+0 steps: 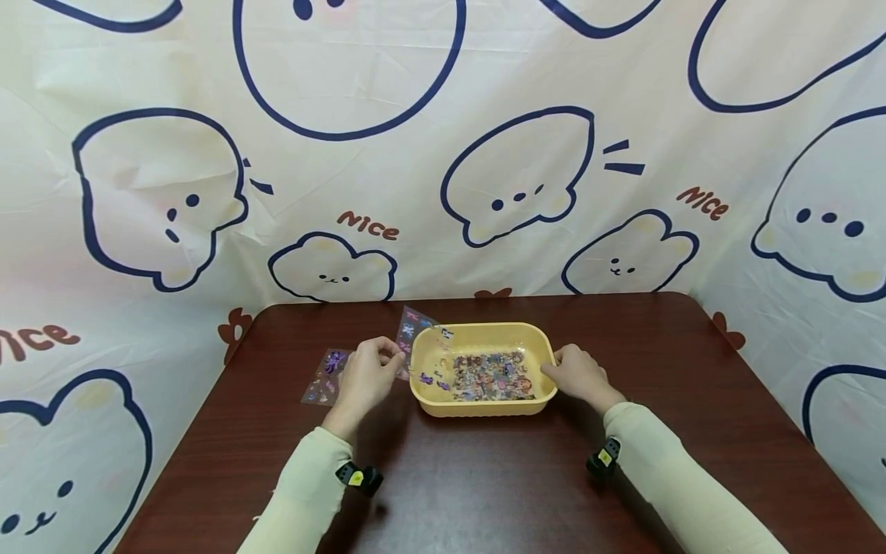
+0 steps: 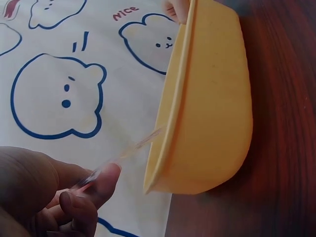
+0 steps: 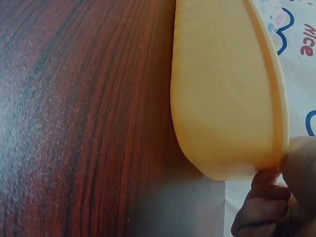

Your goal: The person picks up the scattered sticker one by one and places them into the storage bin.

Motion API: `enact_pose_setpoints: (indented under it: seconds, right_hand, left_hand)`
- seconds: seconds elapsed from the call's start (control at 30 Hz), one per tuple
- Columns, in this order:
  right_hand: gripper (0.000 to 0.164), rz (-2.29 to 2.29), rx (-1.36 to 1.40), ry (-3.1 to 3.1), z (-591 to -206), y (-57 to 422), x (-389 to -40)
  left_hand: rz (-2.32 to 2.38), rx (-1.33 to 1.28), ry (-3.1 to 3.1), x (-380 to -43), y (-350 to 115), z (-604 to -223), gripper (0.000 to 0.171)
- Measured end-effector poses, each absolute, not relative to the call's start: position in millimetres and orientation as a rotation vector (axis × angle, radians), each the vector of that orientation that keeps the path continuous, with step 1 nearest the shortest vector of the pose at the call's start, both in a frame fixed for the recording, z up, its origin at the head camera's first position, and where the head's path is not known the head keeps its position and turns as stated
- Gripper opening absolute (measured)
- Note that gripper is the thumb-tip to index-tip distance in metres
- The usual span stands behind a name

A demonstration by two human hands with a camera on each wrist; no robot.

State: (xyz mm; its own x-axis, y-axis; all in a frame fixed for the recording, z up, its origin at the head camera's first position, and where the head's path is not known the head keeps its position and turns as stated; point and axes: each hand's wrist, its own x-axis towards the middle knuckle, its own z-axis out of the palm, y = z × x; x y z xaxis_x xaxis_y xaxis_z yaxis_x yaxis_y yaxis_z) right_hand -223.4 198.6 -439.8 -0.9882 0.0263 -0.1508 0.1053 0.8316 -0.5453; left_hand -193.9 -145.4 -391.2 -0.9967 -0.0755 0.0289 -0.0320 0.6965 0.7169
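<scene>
My left hand [image 1: 367, 377] pinches a clear sticker sheet [image 2: 140, 142] between thumb and fingers; the left wrist view shows it nearly edge-on, reaching over the rim of the yellow plastic tray [image 1: 484, 409]. Purple printed figures [image 1: 434, 381] show over the tray's left part. Inside the tray lies a dense spread of small colourful stickers [image 1: 493, 377]. My right hand [image 1: 581, 377] grips the tray's right rim, thumb at the top and fingers beneath the lip in the right wrist view.
One clear sheet with purple figures [image 1: 321, 385] lies left of the left hand. Another patterned clear sheet [image 1: 412, 325] lies behind the tray's left corner. The dark wooden table [image 1: 471, 477] meets a cartoon-printed cloth [image 1: 415, 177] at its back edge.
</scene>
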Motion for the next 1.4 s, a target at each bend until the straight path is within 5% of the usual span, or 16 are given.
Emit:
enact_pose_setpoints:
  seconds: [1.4]
  right_hand:
    - [0.03, -0.889, 0.118, 2.822, -440.2, 199.3, -224.4]
  left_hand:
    - [-1.096, -0.016, -2.949, -196.7, -103.3, -414.7, 0.015]
